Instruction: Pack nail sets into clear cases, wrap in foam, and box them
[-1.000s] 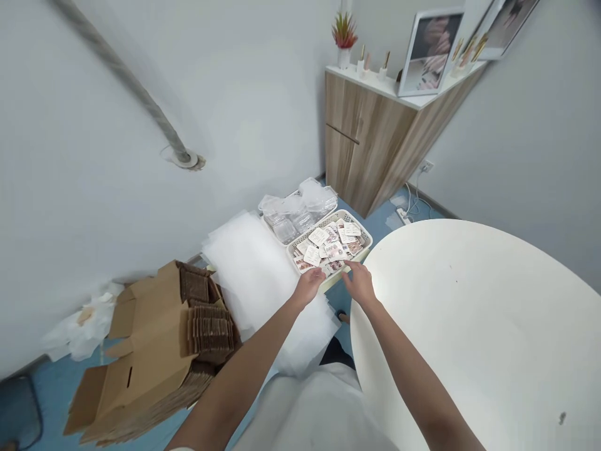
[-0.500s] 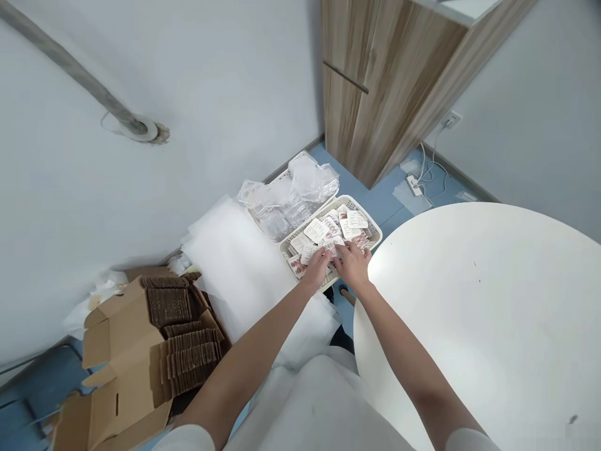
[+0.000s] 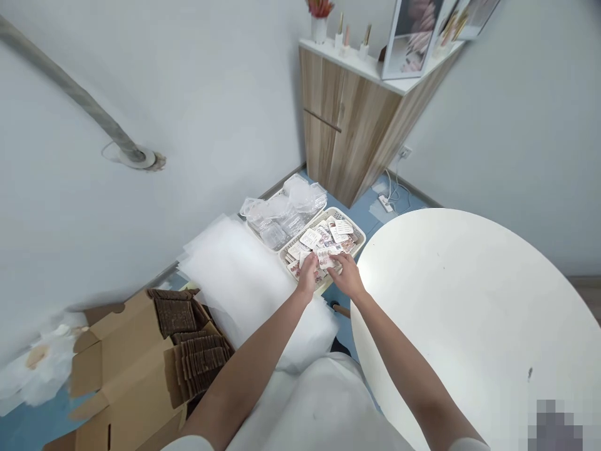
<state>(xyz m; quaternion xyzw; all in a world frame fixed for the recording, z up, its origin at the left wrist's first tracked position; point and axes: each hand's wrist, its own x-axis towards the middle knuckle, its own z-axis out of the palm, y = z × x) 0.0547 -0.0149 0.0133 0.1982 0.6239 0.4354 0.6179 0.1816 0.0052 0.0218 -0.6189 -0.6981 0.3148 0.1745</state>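
Draws in the fingers of the right hand (image 3: 348, 275), spread over the heap half a second ago, to a curl at one printed card (image 3: 325, 257), and tips the view up enough to bring back the top of the wood-grain cabinet (image 3: 347, 119) with its potted plant (image 3: 319, 28) and picture frame (image 3: 413, 44). Pinches that card by its right edge with the right hand, pictures facing up, over the near part of a white basket (image 3: 364, 236). Sets the left hand (image 3: 307, 277) at the card's left edge, fingers close together; cannot tell from here about any pinch on that side. Has many loose cards (image 3: 335, 232) heaped in the same basket, some text side up, some picture side up. Has a second basket (image 3: 261, 238) just behind, filled with clear plastic cases (image 3: 273, 235). Has a thick pile of translucent white sheets (image 3: 244, 282) just left of the baskets, and farther left, flattened cardboard boxes (image 3: 136, 351). Passes the right forearm (image 3: 389, 338) over the edge of a round white surface (image 3: 460, 300). Shows also a power strip (image 3: 385, 203) on the blue floor near the cabinet.
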